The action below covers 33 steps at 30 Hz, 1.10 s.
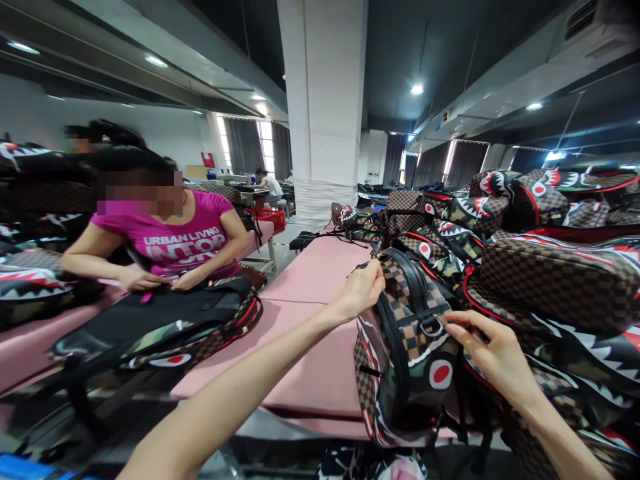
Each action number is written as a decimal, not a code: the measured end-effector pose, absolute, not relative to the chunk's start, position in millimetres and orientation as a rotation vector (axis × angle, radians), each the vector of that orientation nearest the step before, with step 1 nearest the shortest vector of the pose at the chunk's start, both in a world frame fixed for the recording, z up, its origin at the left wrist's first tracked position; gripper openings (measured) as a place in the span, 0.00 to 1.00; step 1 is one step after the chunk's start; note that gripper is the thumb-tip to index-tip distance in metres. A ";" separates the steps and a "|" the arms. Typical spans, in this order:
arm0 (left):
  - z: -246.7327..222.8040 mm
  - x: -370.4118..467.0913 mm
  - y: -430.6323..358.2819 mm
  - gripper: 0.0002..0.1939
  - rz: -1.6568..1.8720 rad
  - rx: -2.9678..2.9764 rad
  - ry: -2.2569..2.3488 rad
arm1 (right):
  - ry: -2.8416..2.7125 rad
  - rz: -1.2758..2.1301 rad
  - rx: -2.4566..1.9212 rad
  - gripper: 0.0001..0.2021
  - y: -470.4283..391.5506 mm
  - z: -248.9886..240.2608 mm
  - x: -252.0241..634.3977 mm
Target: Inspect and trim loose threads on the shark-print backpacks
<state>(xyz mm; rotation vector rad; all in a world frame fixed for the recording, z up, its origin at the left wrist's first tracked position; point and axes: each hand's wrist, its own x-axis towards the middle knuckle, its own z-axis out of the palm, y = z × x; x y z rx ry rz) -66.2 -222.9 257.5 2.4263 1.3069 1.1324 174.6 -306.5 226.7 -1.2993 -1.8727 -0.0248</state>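
A backpack (417, 313) with a brown checked print, camouflage patches and a red-and-white eye stands on the pink table in front of me. My left hand (364, 288) is closed at its upper left edge, fingers pinched together; what exactly they grip there is hidden. On the other side, the fingertips of my right hand (493, 350) are pinched at the backpack's edge, right beside a metal D-ring (431, 327) on a black strap. A black carry handle (403, 270) curves over the top between my hands.
Backpacks of the same pattern (560, 273) are heaped along the right side. The pink tabletop (310, 360) runs away toward a white pillar (323, 100). At left, a co-worker (185, 233) handles a black backpack (185, 313) lying across the gap. A red crate (270, 219) stands behind.
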 end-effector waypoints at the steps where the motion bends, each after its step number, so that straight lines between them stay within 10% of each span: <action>1: 254.6 -67.4 -221.2 0.06 1.172 2.367 1.295 | -1.847 -0.068 -1.390 0.13 -307.3 227.5 177.7; 6: 259.2 -71.6 -214.0 0.03 1.126 2.342 1.138 | -1.822 -0.275 -1.623 0.26 -310.7 229.2 186.1; 24: 292.9 -71.2 -230.3 0.11 0.741 2.911 0.918 | -2.040 -0.333 -1.381 0.16 -304.2 223.2 171.7; 33: 259.2 -74.3 -227.0 0.04 0.977 1.843 1.069 | -1.990 -0.567 -1.361 0.16 -308.6 245.4 150.7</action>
